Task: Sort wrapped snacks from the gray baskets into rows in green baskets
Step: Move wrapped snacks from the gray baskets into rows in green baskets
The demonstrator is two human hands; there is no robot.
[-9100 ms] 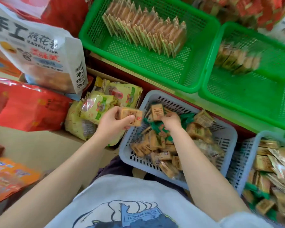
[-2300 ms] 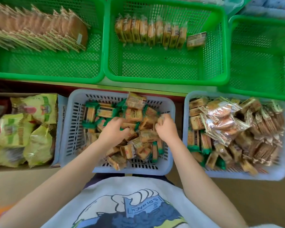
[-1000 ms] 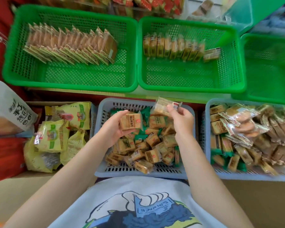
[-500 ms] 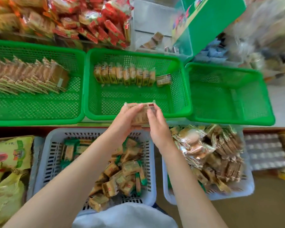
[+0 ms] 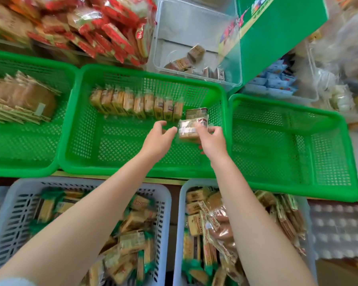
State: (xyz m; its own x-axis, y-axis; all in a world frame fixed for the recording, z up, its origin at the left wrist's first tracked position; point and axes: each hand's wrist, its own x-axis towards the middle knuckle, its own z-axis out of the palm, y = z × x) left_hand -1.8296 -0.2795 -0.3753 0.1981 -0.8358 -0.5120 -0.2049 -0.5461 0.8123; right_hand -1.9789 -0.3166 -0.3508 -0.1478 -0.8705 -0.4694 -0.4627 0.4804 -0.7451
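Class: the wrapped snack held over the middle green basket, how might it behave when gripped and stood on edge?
The snack probably stays stiff: it keeps a blocky shape in the right hand. Its glossy wrapper may be slippery. Stood on edge, it might tip: one beside the row lies flat.

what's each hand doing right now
left hand: open, holding nothing
right hand: holding a wrapped snack over the middle green basket

You have three green baskets (image 5: 70, 129) from 9 to 3 o'clock and two gray baskets (image 5: 174, 213) at 6 o'clock. The middle green basket holds one row of nine upright snacks (image 5: 136, 104), plus one flat snack (image 5: 196, 113) at the row's 3 o'clock end.
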